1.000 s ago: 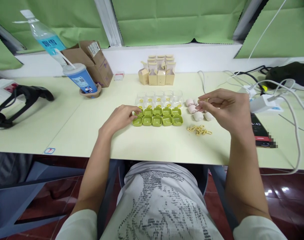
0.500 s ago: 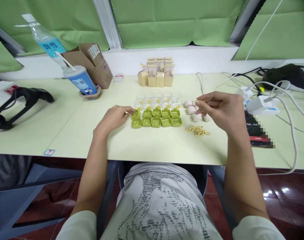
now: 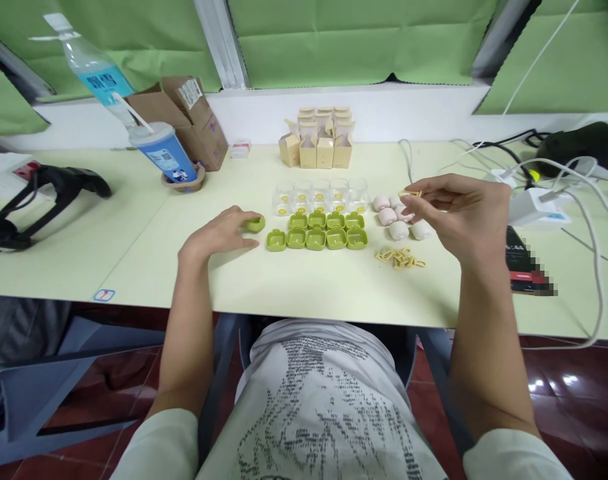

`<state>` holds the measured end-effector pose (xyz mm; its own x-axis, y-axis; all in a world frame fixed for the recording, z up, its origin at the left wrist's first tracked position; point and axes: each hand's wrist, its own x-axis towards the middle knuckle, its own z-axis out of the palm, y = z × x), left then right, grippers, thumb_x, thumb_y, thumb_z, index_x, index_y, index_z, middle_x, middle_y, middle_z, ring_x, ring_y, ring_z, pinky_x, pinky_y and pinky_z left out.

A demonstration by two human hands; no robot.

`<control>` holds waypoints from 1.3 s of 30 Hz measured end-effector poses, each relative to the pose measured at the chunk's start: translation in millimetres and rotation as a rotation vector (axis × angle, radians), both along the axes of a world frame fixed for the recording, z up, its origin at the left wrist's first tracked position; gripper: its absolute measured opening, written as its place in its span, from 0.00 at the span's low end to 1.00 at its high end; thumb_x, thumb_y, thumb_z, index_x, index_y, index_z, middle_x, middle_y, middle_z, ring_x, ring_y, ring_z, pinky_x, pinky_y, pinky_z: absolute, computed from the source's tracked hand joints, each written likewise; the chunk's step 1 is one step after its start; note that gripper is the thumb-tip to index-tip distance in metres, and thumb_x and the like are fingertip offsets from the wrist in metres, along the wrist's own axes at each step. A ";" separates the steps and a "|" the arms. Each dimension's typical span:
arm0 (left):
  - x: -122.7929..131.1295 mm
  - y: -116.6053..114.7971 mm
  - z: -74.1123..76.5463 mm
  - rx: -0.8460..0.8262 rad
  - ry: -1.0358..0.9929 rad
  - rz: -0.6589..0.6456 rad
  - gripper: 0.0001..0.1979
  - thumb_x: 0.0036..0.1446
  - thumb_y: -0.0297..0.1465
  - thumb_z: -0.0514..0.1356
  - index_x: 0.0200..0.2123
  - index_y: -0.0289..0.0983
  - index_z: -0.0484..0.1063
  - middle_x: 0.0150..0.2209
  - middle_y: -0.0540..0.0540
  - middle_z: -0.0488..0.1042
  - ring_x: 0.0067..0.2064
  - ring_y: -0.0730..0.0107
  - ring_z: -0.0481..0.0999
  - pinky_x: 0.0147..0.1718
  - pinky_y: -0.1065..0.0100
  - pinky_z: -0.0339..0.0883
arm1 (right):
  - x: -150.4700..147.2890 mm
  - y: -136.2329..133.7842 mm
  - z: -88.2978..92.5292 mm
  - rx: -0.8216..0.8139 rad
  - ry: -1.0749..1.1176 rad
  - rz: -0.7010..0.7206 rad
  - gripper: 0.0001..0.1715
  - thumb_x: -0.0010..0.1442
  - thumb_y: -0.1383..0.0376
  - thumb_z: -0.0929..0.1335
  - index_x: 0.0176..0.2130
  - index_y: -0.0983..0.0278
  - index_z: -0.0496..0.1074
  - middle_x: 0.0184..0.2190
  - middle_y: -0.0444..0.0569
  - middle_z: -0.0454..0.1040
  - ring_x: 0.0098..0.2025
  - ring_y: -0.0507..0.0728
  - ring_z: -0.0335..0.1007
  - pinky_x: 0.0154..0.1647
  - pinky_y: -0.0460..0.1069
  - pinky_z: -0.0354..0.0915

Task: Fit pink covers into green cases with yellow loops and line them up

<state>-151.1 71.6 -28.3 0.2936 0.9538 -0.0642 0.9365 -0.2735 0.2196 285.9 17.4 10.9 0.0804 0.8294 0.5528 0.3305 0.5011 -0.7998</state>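
A left hand (image 3: 218, 235) sits at the middle of the table (image 3: 309, 287), back from its near edge, fingers at the rim of a small green container (image 3: 256, 225) and thumb apart, toward that edge; whether this half-spread grip holds the container cannot be told. Just right of it stand nine more green containers (image 3: 316, 239), five nearer the near edge and four behind, with clear cups (image 3: 320, 193) beyond, toward the far edge. Next come pale pink rounded pieces (image 3: 398, 231) and, nearer the near edge, piled yellow loops (image 3: 401, 259). Beside the pieces, the right hand (image 3: 464, 210) pinches a single loop (image 3: 411, 194) in a closed fingertip grip. The step in hand appears to be singling out one container; the next move seems to call for a settled left grip, with the loop kept pinched.
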 end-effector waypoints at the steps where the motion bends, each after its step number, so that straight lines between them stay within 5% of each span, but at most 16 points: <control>1: 2.9 0.6 -0.8 -0.003 0.017 0.024 0.33 0.56 0.44 0.71 0.64 0.41 0.80 0.54 0.39 0.79 0.55 0.49 0.81 0.60 0.55 0.75 | -0.5 -0.3 -0.2 0.021 -0.016 -0.008 0.12 0.57 0.59 0.85 0.39 0.61 0.87 0.28 0.48 0.85 0.27 0.57 0.83 0.27 0.51 0.78; 8: 16.6 -9.9 14.3 0.209 -0.101 0.074 0.16 0.61 0.33 0.68 0.51 0.39 0.83 0.49 0.40 0.81 0.48 0.54 0.82 0.56 0.53 0.77 | -1.9 0.4 -7.2 0.129 -0.131 -0.001 0.07 0.65 0.57 0.82 0.39 0.56 0.86 0.31 0.49 0.84 0.29 0.58 0.80 0.32 0.54 0.74; 13: 53.4 -40.7 37.7 0.476 -0.597 -0.223 0.18 0.62 0.27 0.66 0.55 0.42 0.78 0.55 0.43 0.79 0.53 0.61 0.82 0.43 0.66 0.82 | -28.3 -21.1 2.2 0.381 -0.288 0.024 0.04 0.69 0.65 0.78 0.43 0.54 0.85 0.35 0.46 0.86 0.35 0.59 0.81 0.35 0.55 0.74; 16: 87.0 -61.3 45.5 0.531 -0.657 -0.391 0.14 0.66 0.26 0.67 0.53 0.41 0.78 0.56 0.42 0.80 0.56 0.61 0.82 0.37 0.70 0.81 | -52.5 -37.7 7.4 0.545 -0.319 0.144 0.07 0.69 0.69 0.77 0.44 0.56 0.83 0.37 0.45 0.87 0.37 0.57 0.83 0.38 0.53 0.77; 22: 117.6 -73.5 43.3 0.549 -0.597 -0.708 0.15 0.70 0.31 0.70 0.57 0.42 0.76 0.59 0.39 0.80 0.61 0.59 0.83 0.55 0.59 0.84 | -70.3 -39.7 -2.1 0.625 -0.457 0.190 0.08 0.72 0.69 0.75 0.49 0.58 0.82 0.43 0.51 0.80 0.44 0.58 0.80 0.41 0.54 0.76; 27: 120.9 -72.4 33.1 0.448 -0.799 -0.651 0.21 0.68 0.32 0.73 0.58 0.44 0.69 0.58 0.40 0.82 0.54 0.63 0.87 0.44 0.68 0.86 | -69.6 -31.1 -13.0 0.551 -0.467 0.132 0.06 0.71 0.66 0.76 0.47 0.54 0.82 0.48 0.55 0.71 0.52 0.63 0.74 0.43 0.57 0.77; 35: 124.4 -75.5 25.7 0.373 -0.907 -0.556 0.31 0.61 0.39 0.79 0.59 0.44 0.67 0.56 0.39 0.84 0.54 0.57 0.89 0.47 0.64 0.89 | -78.3 -38.1 -16.8 0.384 -0.479 0.095 0.07 0.72 0.68 0.73 0.45 0.55 0.80 0.50 0.52 0.74 0.51 0.62 0.72 0.46 0.59 0.78; 39: 124.9 -74.3 27.1 0.366 -0.945 -0.519 0.34 0.56 0.46 0.80 0.58 0.43 0.70 0.54 0.41 0.83 0.54 0.55 0.90 0.48 0.62 0.89 | -79.1 -35.1 -19.0 0.517 -0.531 0.101 0.07 0.72 0.69 0.73 0.44 0.57 0.80 0.49 0.53 0.73 0.49 0.61 0.73 0.41 0.57 0.77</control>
<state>-26.2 -2.7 -1.1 0.4414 0.6189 0.6497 0.1937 -0.7727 0.6044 206.8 -17.7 -8.1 -0.3683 0.4426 0.8176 0.5392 0.8181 -0.1999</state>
